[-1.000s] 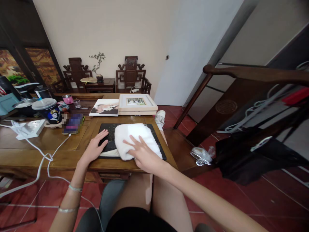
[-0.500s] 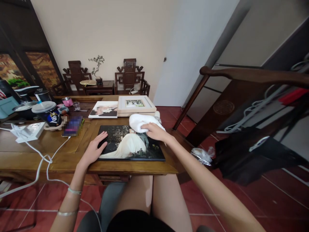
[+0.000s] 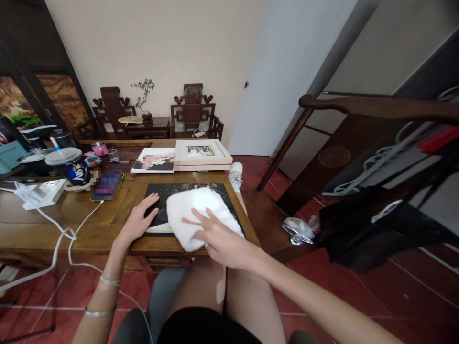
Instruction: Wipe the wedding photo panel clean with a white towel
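A dark photo panel [image 3: 163,192] lies flat at the near edge of the wooden table, most of its picture covered by a fluffy white cloth [image 3: 211,205]. My right hand [image 3: 222,239] holds the cloth down against the panel, fingers spread over its top and the thumb side at the near edge of the cloth. On the panel's left side rests my left hand [image 3: 138,220], open, with its fingers stretched across the edge.
Behind the panel lie a framed photo [image 3: 181,155] and a white photo board [image 3: 138,167]. To the left are a phone [image 3: 107,185], a lidded cup [image 3: 73,167], a white power strip [image 3: 48,193] and cables. A wooden chair [image 3: 308,177] stands at right.
My right hand has drawn the white cloth from the panel's far right corner toward me, and the cloth is now spread flatter over the picture. My left hand stays in place.
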Available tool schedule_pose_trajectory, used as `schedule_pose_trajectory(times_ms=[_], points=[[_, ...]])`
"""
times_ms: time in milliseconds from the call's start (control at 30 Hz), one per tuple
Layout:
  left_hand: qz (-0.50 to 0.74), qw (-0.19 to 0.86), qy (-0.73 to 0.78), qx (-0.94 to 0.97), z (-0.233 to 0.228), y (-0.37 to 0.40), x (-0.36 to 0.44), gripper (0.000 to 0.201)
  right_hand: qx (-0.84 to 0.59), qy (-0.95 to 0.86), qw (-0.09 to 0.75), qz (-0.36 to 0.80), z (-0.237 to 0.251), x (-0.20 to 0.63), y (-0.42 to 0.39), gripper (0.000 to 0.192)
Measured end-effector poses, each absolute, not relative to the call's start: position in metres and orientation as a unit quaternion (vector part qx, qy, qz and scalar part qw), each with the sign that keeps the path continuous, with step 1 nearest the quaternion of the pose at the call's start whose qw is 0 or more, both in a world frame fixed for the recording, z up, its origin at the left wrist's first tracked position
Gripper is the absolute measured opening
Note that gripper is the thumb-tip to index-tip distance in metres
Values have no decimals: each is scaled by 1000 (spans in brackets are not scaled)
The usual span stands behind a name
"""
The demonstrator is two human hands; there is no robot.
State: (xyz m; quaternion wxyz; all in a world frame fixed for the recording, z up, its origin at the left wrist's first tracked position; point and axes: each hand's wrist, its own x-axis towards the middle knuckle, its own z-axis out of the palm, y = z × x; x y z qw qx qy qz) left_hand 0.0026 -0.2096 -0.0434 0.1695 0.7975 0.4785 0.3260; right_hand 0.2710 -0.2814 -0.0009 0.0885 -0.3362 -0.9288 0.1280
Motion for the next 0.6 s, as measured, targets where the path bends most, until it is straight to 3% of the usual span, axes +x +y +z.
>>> schedule_pose_trajectory(times_ms=[167,367,600], points=[[334,170,475,796,-45,-210,3,49,-356,-916,112,148,-4,299,-279,57],[336,174,474,795,-46,-210,2,49,-475,-860,161,96,-24,326,-202,57],[334,181,476,793,-44,-211,3,52,-541,-830,128,39,-24,313,-174,55]])
